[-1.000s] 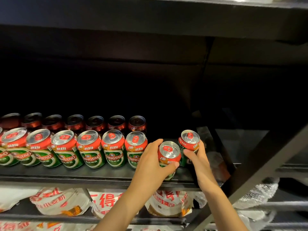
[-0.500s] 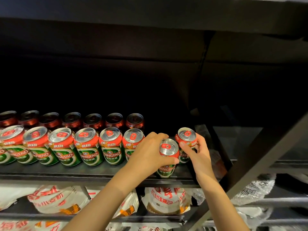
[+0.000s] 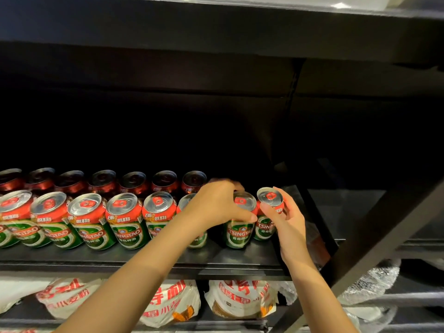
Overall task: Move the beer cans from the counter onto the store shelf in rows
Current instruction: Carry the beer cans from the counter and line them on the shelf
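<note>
In the head view, the job looks well advanced: the dark metal store shelf (image 3: 144,257) already carries two rows of red-and-green aluminium beer cans. The front row (image 3: 84,219) shows six standing cans left of the arms, the sixth half hidden behind the left wrist, and the two cans in hand would make eight. The back row (image 3: 103,181) shows seven darker cans in shadow; more may lie beyond the left edge.

The left hand (image 3: 216,205) wraps its fingers and thumb round the upper part of one can (image 3: 237,229), which stands on the shelf at the row's right end. The right hand (image 3: 286,219) pinches the last can (image 3: 269,212) near its rim, just beside the first, close to the shelf's right end.

What seems left is releasing these two and finishing the back row's right end. The counter is out of view, so I cannot tell how many cans remain there.

On the shelf below lie about four white printed bags (image 3: 173,301).
</note>
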`<state>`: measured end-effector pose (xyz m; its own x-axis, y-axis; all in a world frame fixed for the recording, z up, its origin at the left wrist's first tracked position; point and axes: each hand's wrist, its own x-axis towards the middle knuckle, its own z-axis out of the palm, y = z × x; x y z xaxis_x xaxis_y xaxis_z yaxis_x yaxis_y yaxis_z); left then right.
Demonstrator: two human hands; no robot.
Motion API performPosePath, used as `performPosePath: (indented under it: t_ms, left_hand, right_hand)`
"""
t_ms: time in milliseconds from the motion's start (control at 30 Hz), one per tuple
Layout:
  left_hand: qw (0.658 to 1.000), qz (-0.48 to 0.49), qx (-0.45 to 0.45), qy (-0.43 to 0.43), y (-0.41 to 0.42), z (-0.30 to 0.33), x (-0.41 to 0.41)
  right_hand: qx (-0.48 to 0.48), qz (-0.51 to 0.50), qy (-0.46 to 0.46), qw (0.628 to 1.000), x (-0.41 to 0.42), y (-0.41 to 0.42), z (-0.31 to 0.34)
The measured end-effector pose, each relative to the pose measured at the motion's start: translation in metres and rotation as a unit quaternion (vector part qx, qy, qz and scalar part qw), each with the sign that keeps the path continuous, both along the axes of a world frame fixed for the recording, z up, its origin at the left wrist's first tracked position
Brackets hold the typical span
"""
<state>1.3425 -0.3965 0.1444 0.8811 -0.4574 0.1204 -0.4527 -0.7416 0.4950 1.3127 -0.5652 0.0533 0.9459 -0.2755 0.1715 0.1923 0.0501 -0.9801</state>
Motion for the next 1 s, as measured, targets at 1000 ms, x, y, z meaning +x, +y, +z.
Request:
performPosePath:
  t_ms: [1000]
  left_hand:
    - [0.996, 0.006, 0.089, -0.016, 0.017, -0.002, 0.068]
  right_hand:
    - [-0.014, -0.009, 0.006, 1.000, 0.058, 0.011, -0.007]
